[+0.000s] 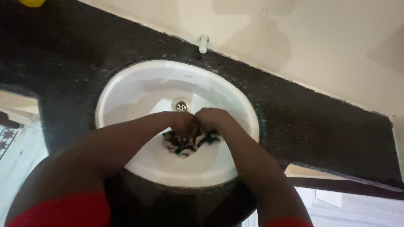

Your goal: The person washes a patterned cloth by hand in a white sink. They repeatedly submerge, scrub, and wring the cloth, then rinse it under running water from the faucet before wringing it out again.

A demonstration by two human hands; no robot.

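So, biggest thing in my view is the black counter [320, 122], running at a slant across the shot with a cream wall [328, 38] behind it. Set into it is a white oval sink [139, 84], long side going left to right, with a round metal drain [181, 106] near the back of the bowl. A small pale tap fitting [203, 43] pokes up at the wall edge just behind the sink. Top left corner there's a bit of something yellow [31, 2], mostly cut off, can't tell what it is.

Both of my arms come in from the bottom with red sleeves [63, 210] at the frame edge, and they cover a good chunk of the near side of the bowl.

My left hand [184, 124] and right hand [213, 117] are pressed together knuckle to knuckle just in front of the drain, both curled tight around a dark-and-white patterned cloth [187, 143]. It's bunched up and hangs below my fists inside the bowl, near the middle. The wad spreads roughly left to right, same way as the sink, with ragged ends sticking out either side. My fists hide the top part of it, so I can't make out its real shape.
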